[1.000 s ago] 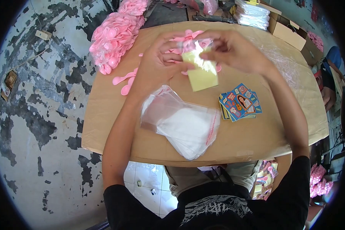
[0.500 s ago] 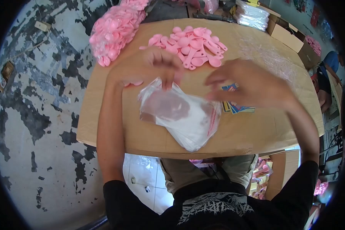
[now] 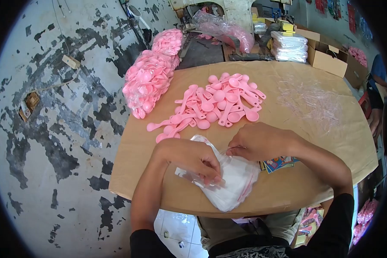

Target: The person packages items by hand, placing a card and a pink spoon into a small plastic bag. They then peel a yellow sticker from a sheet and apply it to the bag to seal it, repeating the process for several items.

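Observation:
A stack of clear plastic bags (image 3: 234, 189) with red-edged flaps lies near the table's front edge. Over its left part, my left hand (image 3: 193, 159) has curled fingers closed on a clear plastic bag (image 3: 205, 181). My right hand (image 3: 260, 141) pinches this bag's upper right side, just above the stack. Beneath the right wrist, small printed cards (image 3: 280, 164) in blue and yellow are partly covered. Beyond both hands spreads a loose pile of pink plastic spoons (image 3: 219, 95), its nearest spoons close to my left wrist.
Big bags of pink spoons (image 3: 148, 79) stand at the table's left edge. Thin clear strips (image 3: 311, 101) litter the right side of the cardboard-covered table (image 3: 331, 146). Farther back are stacked plastic packs (image 3: 289, 46) and an open cardboard box (image 3: 329, 60). Another person (image 3: 376, 92) is at far right.
Both hands have come down and inward onto the bags, the fingers closing on one clear bag. The view has tilted up, showing more of the table's far side.

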Available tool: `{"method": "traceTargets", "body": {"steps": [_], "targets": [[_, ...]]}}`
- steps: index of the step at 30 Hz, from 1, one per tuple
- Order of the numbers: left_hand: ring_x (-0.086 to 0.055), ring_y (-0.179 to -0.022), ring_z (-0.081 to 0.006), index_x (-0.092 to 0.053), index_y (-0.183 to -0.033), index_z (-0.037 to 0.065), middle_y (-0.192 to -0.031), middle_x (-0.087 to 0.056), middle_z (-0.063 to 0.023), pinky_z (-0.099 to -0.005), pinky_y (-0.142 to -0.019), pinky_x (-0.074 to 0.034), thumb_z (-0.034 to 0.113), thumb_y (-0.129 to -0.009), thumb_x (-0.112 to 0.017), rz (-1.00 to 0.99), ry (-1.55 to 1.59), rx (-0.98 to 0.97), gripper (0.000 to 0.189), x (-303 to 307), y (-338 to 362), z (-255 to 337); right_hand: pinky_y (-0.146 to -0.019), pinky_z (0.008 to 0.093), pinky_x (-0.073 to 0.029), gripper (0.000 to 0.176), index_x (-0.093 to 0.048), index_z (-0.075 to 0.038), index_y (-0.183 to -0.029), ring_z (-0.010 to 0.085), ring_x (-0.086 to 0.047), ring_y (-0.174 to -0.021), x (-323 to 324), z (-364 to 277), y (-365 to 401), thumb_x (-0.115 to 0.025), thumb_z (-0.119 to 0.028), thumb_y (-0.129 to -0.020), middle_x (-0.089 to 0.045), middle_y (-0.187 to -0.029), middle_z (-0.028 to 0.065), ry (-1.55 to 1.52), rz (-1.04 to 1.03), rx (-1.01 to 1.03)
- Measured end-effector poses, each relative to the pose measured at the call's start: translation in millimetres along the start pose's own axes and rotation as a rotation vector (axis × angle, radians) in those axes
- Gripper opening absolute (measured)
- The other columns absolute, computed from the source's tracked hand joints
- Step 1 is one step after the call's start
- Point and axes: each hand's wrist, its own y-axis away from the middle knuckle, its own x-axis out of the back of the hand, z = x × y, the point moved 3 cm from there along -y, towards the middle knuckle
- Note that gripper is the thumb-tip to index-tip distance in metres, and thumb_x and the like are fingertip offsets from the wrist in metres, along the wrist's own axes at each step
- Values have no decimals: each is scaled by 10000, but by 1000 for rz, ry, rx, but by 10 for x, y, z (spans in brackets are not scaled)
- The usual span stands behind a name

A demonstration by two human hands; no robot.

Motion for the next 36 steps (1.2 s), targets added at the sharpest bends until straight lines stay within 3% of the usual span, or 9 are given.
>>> {"method": "traceTargets", "body": {"steps": [3,7,10,13,17,20,23,32,36], "targets": [[-612,-708,-70,-699,-1016,3,-746,-686,-22,-243,-639,-476,300,-926,-637,36,-27,53,317,-4,4,4,-681,387,-509,243,-707,-26,-952,278,-668,-715,97,147,91,-540,-198,-910,-685,-793,155,98,114,16],[-642,-789,-120,-637,-1138,-12,-886,-704,-67,-264,-660,-487,365,-918,-639,147,66,13,436,74,23,91,-594,281,-460,257,-665,-19,-996,83,-540,-615,500,256,217,-531,-239,-993,-578,-651,23,-354,230,-31],[-653,-902,-190,-524,-1274,-8,-1096,-658,-133,-313,-757,-521,371,-964,-571,660,456,-477,492,25,-199,124,-580,264,-446,311,-652,-10,-960,69,-515,-611,477,282,233,-506,-280,-1011,-550,-643,0,-555,278,62],[-649,-1008,-261,-410,-1372,-6,-1273,-573,-199,-376,-868,-536,357,-1005,-500,886,723,-555,524,59,-366,260,-598,276,-457,326,-662,-15,-978,98,-535,-621,471,261,263,-567,-327,-972,-609,-698,23,-404,92,4],[-646,-1042,-316,-371,-1371,-52,-1244,-582,-218,-399,-904,-536,307,-1032,-415,969,970,-618,496,158,-414,149,-631,304,-471,368,-679,-28,-981,144,-577,-644,511,609,452,-677,-382,-883,-674,-762,45,42,-119,94],[-649,-1035,-299,-426,-1334,-48,-1185,-615,-202,-389,-899,-540,205,-996,-527,1129,932,-469,434,157,-451,121,-664,320,-479,378,-698,-33,-942,166,-617,-695,442,775,468,-734,-390,-824,-700,-778,55,25,-364,-122],[-659,-994,-225,-504,-1268,-27,-1122,-655,-173,-343,-862,-539,139,-944,-624,1125,868,-485,383,119,-522,75,-661,319,-483,366,-711,-28,-926,151,-634,-726,544,804,334,-731,-383,-834,-709,-786,63,88,-390,-178],[-649,-1022,-208,-535,-1231,-35,-1115,-646,-134,-317,-848,-543,155,-947,-628,1414,1010,-595,354,223,-356,-91,-522,245,-448,290,-685,0,-908,86,-559,-554,677,943,286,-640,-284,-942,-608,-681,9,-457,212,-172],[-621,-1096,-226,-481,-1279,-37,-1205,-603,-157,-320,-865,-544,169,-955,-618,1458,994,-613,407,269,-282,-59,-525,243,-455,289,-673,0,-925,75,-568,-574,627,826,206,-629,-284,-951,-636,-734,17,-589,252,2]]}}
